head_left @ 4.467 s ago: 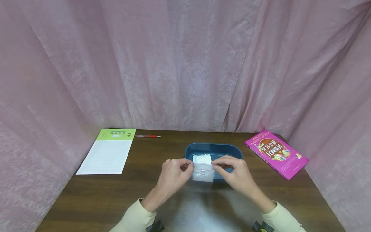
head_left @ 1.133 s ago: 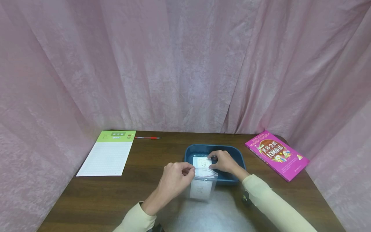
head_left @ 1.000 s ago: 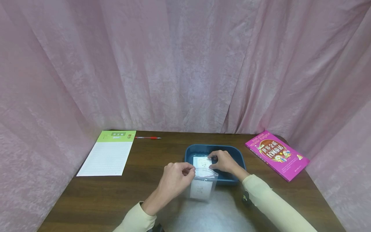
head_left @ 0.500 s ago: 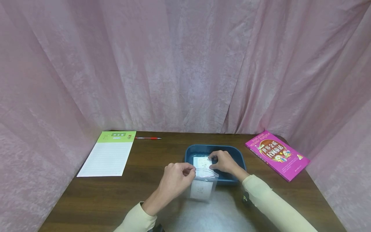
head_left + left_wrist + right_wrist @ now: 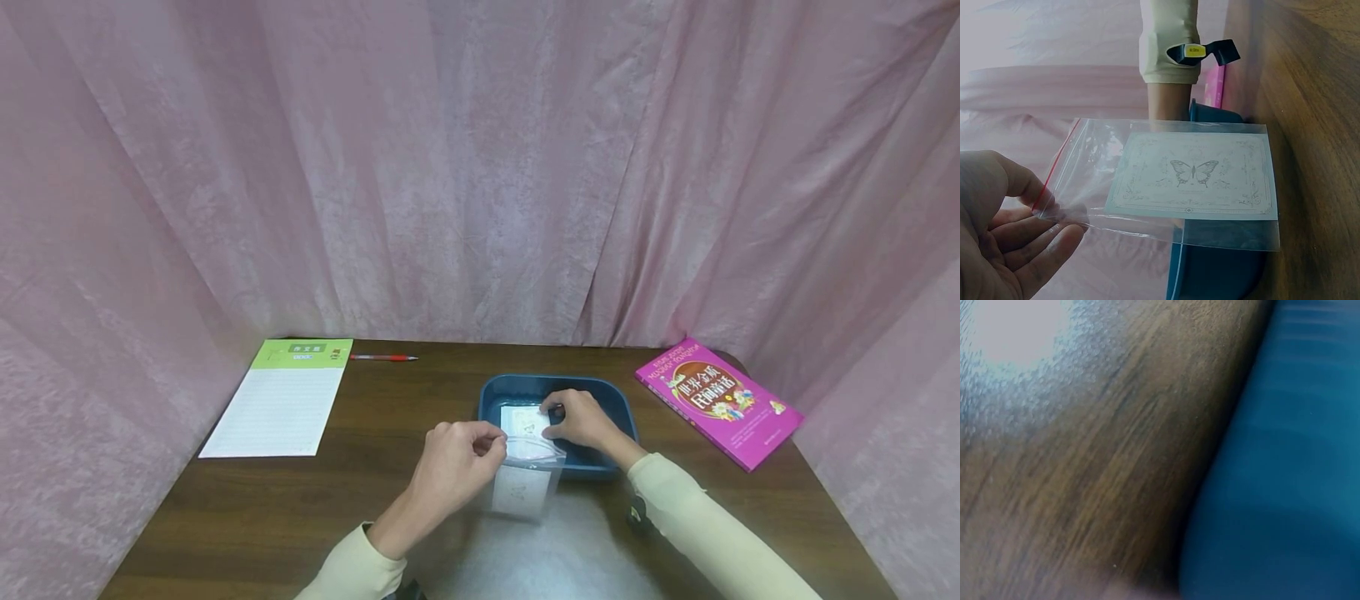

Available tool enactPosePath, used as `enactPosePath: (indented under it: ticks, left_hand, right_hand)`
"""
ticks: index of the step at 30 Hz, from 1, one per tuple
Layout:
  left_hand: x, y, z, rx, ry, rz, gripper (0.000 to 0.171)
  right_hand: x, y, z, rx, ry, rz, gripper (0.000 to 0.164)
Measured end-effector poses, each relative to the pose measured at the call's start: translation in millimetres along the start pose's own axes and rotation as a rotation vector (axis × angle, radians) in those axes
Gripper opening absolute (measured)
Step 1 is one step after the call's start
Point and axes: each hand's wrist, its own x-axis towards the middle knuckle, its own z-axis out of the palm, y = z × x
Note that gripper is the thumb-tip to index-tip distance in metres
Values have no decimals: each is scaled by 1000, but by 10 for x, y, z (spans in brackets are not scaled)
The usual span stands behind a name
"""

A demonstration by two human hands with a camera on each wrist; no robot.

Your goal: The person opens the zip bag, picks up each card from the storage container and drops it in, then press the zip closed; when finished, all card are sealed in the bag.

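Note:
My left hand [image 5: 453,458] pinches a top corner of a clear zip bag [image 5: 1210,234] between thumb and fingers. The bag has a red zip line and hangs in front of the blue basin [image 5: 622,408]. Inside it lies a white card [image 5: 1147,187] printed with a butterfly in an ornate frame. Another white card [image 5: 517,417] shows in the basin, its near part overlapped by the bag's mouth. My right hand [image 5: 581,418] reaches over the basin, curled thumb and index finger gripping this card's right edge. The right wrist view shows only basin wall and tabletop, no fingers.
A writing pad [image 5: 277,408] with a green header lies at the left, a red pen [image 5: 384,357] beside its top. At the right is a pink book [image 5: 720,400]. Pink curtains [image 5: 480,167] rise behind the wooden table [image 5: 262,517].
From 4.5 s ago, my right hand has left the bag's top edge and moved to the basin card. The bag hangs lower, from my left hand alone. Almost nothing moved in the last second.

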Motion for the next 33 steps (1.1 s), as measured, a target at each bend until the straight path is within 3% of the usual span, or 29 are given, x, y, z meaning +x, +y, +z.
enactPosePath:
  ticks: [18, 33]
  left_hand:
    - [6, 12, -13, -1, -7, -11, 16]
    - [21, 9, -1, 18, 12, -12, 15]
  right_hand:
    - [-43, -63, -141, 78, 90, 26, 35]
    - [-186, -117, -308, 120, 88, -90, 15]
